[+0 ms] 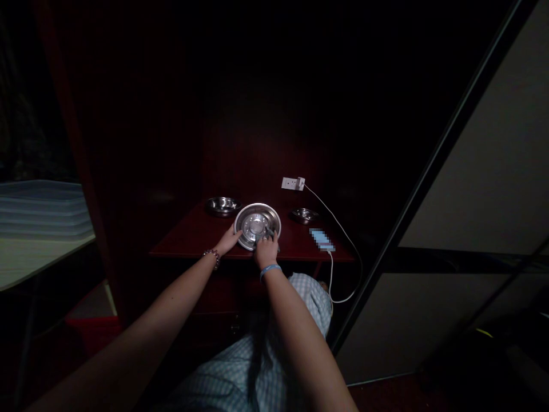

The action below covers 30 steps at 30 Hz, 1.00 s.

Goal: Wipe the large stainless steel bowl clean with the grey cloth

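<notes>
A: What have we got in our hands?

B: A shiny round steel bowl [257,223], tipped so that its inside faces us. We have it at the front edge of the dark red wooden desk [184,237]; whether its lower rim touches the wood, we can't tell.

A: How are we holding it?

B: Our left hand [227,241] grips the rim on the left, thumb on the inner side. Our right hand [266,250] is at the lower right of the bowl, its fingers bent over what looks like a crumpled grey cloth [259,236], against the inside.

A: And around it?

B: Behind and to the left we see a second steel bowl [218,213], upright on the desk. A smaller steel bowl [303,220] sits upright on the right. In front of that one lies a phone with a blurred pale-blue screen [322,240]. From it a thin white cable [331,274] loops down past the desk's edge and up to a white plug [301,183] in the white wall socket [288,183].

A: Anything on our wrists?

B: A dark beaded bracelet [217,256] on the left, a light blue band [270,270] on the right.
</notes>
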### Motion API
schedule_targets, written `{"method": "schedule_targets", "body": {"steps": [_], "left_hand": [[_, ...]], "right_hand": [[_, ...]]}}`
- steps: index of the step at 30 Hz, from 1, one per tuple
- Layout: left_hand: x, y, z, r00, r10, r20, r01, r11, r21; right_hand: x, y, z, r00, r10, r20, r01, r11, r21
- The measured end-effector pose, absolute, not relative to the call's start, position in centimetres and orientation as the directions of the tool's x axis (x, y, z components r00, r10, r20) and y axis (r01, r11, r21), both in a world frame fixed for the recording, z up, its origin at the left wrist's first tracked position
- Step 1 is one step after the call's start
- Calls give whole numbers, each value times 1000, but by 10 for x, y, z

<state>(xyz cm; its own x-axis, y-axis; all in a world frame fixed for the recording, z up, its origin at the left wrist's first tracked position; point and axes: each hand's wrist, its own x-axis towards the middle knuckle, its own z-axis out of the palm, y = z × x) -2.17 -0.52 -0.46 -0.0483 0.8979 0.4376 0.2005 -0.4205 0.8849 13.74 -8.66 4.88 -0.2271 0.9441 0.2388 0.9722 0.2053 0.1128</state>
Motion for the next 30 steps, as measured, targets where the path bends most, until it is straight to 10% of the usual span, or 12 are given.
{"method": "schedule_targets", "body": {"steps": [19,30], "left_hand": [[-20,-6,-6,11,922,387,172,-383,908],[-22,-4,-6,38,905,424,235,-421,876]], "right_hand": [[131,-95,51,-259,942,212,966,257,39],[132,-87,50,-392,912,123,884,410,-223]]}}
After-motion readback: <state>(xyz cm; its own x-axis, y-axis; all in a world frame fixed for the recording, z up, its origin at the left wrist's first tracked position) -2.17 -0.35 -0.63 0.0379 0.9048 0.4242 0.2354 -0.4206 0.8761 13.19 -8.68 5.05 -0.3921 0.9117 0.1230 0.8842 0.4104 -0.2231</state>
